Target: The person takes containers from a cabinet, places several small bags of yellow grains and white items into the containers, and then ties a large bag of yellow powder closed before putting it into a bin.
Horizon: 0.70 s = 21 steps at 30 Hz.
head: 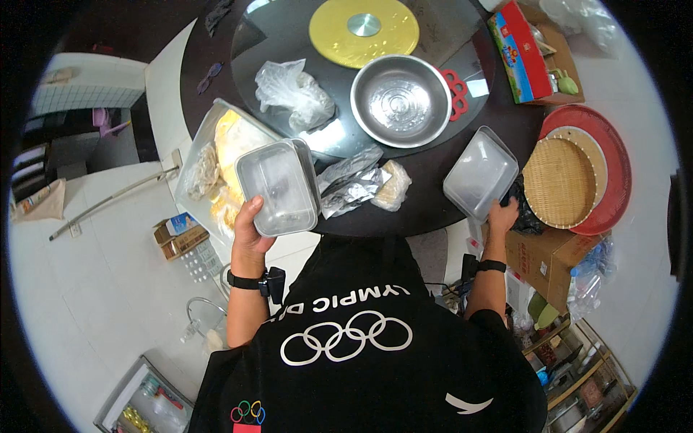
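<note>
My left hand (252, 226) grips stacked clear plastic food containers (279, 187), thumb over the near rim, above a tray (189, 203) of bagged yellow and pale items. At the table's right edge, my right hand (502, 216) touches the near end of another clear plastic container (481, 170); its fingers are partly hidden beside a black plastic bag (526, 208). Between the hands lie crumpled grey plastic bags (352, 187) and a pale bagged item (393, 187). Farther back on the glass turntable stand a round steel basin (400, 101) and a knotted white plastic bag (295, 96).
A yellow round board (335, 32) lies at the back, with a red trivet (456, 94) beside the basin. Right of the table are a woven bamboo basket (560, 181) in a red basket (620, 173), a red box (522, 59) and a cardboard carton (547, 260). Eyeglasses (209, 78) lie back left.
</note>
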Each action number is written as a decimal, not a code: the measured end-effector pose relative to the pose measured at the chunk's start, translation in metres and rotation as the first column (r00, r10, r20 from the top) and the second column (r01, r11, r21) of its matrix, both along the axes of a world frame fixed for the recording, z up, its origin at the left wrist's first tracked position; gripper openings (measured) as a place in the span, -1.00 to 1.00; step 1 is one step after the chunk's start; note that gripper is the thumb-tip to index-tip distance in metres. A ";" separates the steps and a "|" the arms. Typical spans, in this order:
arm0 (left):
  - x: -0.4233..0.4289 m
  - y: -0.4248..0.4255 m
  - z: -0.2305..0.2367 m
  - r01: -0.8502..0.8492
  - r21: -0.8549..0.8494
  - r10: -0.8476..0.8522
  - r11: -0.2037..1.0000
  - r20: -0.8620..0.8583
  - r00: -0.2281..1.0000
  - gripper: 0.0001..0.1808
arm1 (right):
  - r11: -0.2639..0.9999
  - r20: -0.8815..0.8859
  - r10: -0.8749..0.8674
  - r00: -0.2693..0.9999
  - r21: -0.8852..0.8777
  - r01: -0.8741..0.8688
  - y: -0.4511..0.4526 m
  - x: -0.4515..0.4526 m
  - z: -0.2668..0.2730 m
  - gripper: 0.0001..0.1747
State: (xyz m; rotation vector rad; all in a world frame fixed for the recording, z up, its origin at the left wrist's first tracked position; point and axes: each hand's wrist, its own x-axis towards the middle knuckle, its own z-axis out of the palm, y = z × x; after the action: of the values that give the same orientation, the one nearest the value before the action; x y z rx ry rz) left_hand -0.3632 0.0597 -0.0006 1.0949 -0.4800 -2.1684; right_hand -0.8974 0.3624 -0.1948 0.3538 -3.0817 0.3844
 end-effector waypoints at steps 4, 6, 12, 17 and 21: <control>0.026 0.011 0.002 0.016 -0.022 -0.016 1.000 0.010 1.000 -0.16 | 0.809 0.139 0.479 0.867 -0.453 -0.374 -0.113 0.089 0.107 -0.60; 0.029 0.012 0.007 0.042 -0.056 -0.039 0.998 0.054 0.998 -0.14 | 0.562 0.063 0.768 0.637 -0.544 -0.624 -0.157 0.148 0.137 -0.58; 0.031 0.027 0.042 0.269 -0.182 -0.218 0.946 0.256 0.942 0.00 | 0.087 -0.219 0.967 0.127 -0.182 -0.979 -0.231 0.253 0.154 -0.61; 0.040 0.039 0.038 0.426 -0.189 -0.364 0.885 0.291 0.885 0.10 | 0.032 0.012 0.999 0.031 -0.035 -0.999 -0.249 0.253 0.118 -0.76; 0.044 0.047 0.035 0.464 -0.194 -0.417 0.864 0.239 0.877 0.11 | 0.051 0.035 0.998 0.047 -0.134 -0.990 -0.245 0.253 0.160 -0.88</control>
State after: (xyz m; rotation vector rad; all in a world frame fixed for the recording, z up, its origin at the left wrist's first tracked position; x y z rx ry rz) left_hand -0.3195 0.1065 0.0344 1.1368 -1.1587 -2.3102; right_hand -0.6447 0.1174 -0.0351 2.5874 -2.1681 0.4704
